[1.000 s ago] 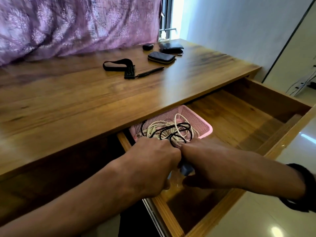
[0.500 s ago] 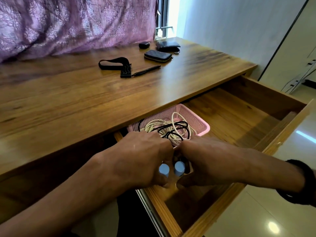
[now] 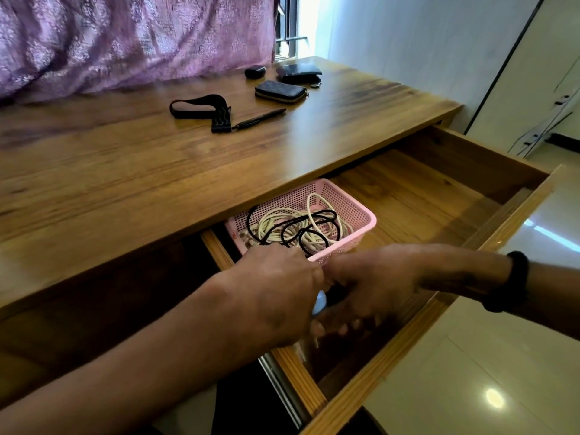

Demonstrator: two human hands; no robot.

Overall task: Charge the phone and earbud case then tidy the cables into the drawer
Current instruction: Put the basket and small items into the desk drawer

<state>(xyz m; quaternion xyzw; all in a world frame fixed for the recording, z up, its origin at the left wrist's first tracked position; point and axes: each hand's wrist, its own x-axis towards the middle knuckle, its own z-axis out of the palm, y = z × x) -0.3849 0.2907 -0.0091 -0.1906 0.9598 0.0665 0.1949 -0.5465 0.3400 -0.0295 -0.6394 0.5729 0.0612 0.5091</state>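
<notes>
I saw both hands in the open drawer (image 3: 433, 196), before the pink basket (image 3: 361, 211) of cables (image 3: 295, 229). The left hand (image 3: 276, 296) and right hand (image 3: 373, 284) met over something pale blue (image 3: 320, 301); their grip I cannot tell.

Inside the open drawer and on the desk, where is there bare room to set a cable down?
Free: the drawer floor right of the pink basket; the near desk top in front of the black strap and pen. Crowded: the drawer's near left corner, where the left hand and right hand meet.
</notes>
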